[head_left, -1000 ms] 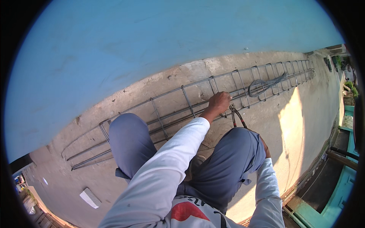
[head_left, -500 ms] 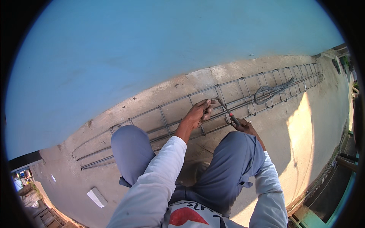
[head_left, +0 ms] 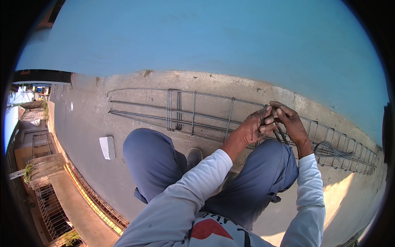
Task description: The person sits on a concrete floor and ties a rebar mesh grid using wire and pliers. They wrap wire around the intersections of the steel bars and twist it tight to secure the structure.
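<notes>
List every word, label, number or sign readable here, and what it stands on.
No text reads clearly.
White shirt: dark lettering beside a red shape, crumpled, no whole word clear.
Steel bar cage, white block: no lettering visible.
Buildings at left: any writing is too small to read.

A smooth blue wall [head_left: 214,45] spans ten through two o'clock, meeting a grey concrete floor [head_left: 84,131] along a rough, stained edge. The floor lies mostly in shade; a warm sunlit patch [head_left: 338,195] glows at four o'clock. Toward eight o'clock, beyond the floor's edge, stand a concrete ledge [head_left: 78,197] and a rusty metal grille [head_left: 47,201]. Bright sky [head_left: 9,131] shows at nine, a dark beam-like band [head_left: 45,76] just above it.
</notes>
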The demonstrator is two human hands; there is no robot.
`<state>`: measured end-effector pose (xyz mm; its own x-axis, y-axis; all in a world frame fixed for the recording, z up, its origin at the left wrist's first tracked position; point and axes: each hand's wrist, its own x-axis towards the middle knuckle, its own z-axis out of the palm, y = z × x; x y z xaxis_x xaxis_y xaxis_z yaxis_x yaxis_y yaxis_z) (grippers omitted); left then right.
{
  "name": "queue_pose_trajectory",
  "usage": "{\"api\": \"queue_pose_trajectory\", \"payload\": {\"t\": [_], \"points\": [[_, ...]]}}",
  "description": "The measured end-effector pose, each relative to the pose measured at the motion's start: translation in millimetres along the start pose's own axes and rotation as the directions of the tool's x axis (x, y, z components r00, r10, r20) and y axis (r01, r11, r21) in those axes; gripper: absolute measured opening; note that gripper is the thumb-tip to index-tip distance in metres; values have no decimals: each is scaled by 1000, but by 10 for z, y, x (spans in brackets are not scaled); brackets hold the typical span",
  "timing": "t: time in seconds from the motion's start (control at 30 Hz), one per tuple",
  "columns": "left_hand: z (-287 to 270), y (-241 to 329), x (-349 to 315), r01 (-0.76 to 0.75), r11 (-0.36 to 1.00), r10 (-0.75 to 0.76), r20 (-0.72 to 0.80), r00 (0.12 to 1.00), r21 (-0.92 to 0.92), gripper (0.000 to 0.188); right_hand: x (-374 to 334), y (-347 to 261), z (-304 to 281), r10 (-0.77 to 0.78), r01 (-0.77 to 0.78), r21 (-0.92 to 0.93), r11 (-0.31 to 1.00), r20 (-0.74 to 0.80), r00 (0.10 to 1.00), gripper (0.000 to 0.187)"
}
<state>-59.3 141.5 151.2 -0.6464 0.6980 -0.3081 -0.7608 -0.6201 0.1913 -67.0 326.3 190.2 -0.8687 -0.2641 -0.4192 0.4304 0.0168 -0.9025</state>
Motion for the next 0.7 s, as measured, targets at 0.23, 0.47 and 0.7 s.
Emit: {"api": "queue_pose_trajectory", "payload": {"t": [0.23, 0.47, 0.7], "points": [[183, 467, -483, -289, 956, 285, -87, 955, -41, 27, 522, -550, 880, -201, 204, -103, 973, 42, 979, 32], [175, 929, -1226, -396, 810, 467, -69, 881, 433, 22, 939, -916, 1874, -260, 247, 90, 965, 188, 947, 30], [-262, 1056, -1634, -99, 682, 399, -255, 881, 725, 28, 1021, -658, 2186, -124, 22, 427, 904, 213, 969, 28]]}}
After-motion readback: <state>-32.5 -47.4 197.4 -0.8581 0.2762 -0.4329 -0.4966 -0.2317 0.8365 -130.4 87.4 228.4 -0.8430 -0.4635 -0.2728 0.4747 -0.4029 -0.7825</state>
